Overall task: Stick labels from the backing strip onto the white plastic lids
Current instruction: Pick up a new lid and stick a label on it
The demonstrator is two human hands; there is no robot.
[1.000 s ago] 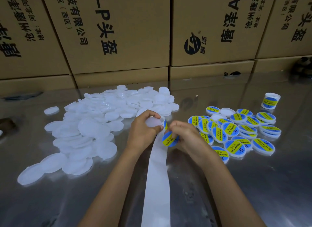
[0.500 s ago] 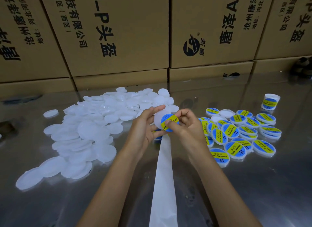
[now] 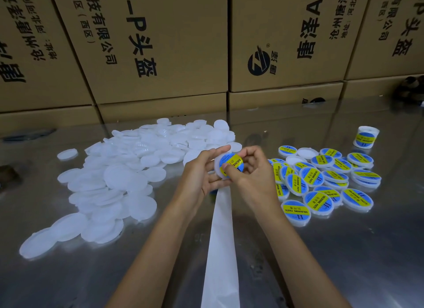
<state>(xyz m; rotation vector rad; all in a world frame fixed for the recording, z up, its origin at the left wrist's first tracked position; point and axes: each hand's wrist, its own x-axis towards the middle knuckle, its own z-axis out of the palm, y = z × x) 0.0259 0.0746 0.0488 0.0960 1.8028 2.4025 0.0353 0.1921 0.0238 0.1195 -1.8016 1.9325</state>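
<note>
Lid in hand: you hold a round white plastic lid point(image 3: 217, 168) tilted up above the shiny metal table point(image 3: 344, 250), between the two piles, with a round blue label crossed by a yellow band point(image 3: 230, 163) already lying on its face.
How the lid handles: it looks thin, light and fairly stiff, with a smooth face that could slip; take it by the rim and the back, as you do now, so the face stays free.
How the label handles: it is a thin, soft film, and I judge it creases or traps air easily; press from the middle outward and keep off its edge.
Left hand: your left hand point(image 3: 202, 172) cups the lid from behind and the left, fingers curled round its rim, wrist bent upward.
Right hand: your right hand point(image 3: 250, 170) pinches the lid, thumb tip flat on the lower left of the label, the other fingers curled round the lid's right edge.
Backing strip: the long white paper backing strip point(image 3: 221, 239) runs from under your hands toward you, limp and light; what holds its upper end is hidden.
Bare lids: the heap of unlabelled white lids point(image 3: 119, 174) lies on the table to your left.
Finished lids: the cluster of blue-and-yellow labelled lids point(image 3: 321, 181) lies to your right, near your right wrist.
Label roll: a small roll of the same labels point(image 3: 365, 138) stands beyond the finished lids.
Behind: brown cardboard cartons with black print point(image 3: 160, 44) wall the far edge.
</note>
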